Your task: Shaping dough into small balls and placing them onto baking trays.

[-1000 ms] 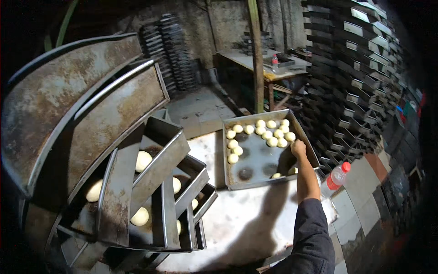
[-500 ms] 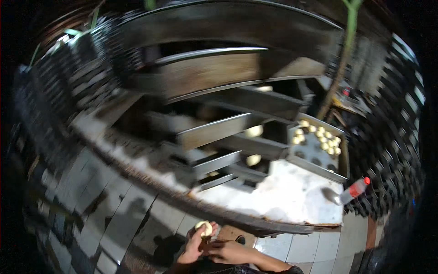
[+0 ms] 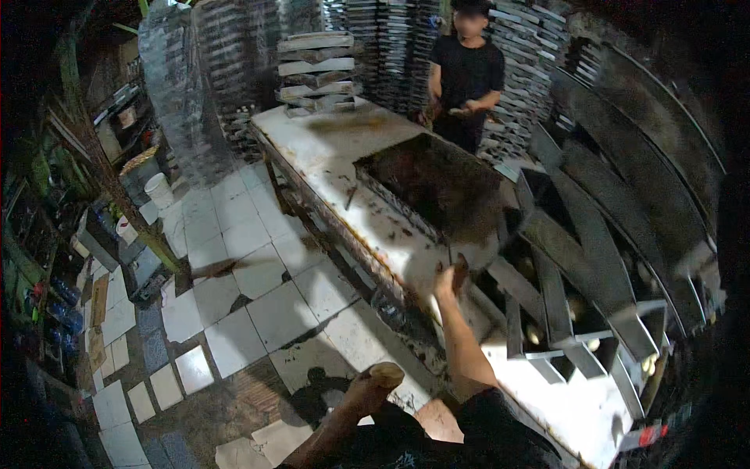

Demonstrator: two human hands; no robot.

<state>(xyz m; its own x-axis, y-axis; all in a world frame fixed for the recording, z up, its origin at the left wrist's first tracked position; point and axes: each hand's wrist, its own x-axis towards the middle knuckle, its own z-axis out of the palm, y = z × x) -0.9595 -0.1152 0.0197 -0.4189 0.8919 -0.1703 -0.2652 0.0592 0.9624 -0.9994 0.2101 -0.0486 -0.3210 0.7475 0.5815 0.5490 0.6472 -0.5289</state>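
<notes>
My left hand (image 3: 367, 395), low in front of my body, is closed around a round, pale piece of dough (image 3: 385, 375). My right arm stretches forward over the table, and its hand (image 3: 451, 279) is at the near corner of a large, dark rectangular tray (image 3: 437, 187). The fingers of that hand look closed. A thin dark strip (image 3: 449, 252) shows just above them, too small to name. Right of this hand, metal trays (image 3: 586, 270) are piled crosswise, with a few pale dough pieces (image 3: 533, 334) visible inside.
A long white-topped table (image 3: 312, 164) runs away from me, with stacked trays (image 3: 316, 74) at its far end. Across it stands another person (image 3: 467, 78) in dark clothes. A red-capped bottle (image 3: 650, 435) is near right. White buckets (image 3: 158, 190) and a slanted pole (image 3: 129, 207) are left.
My view has swung left, bringing the other person and dark tray into sight. My hands, close together before, are now apart: the right reaches forward while the left keeps the dough.
</notes>
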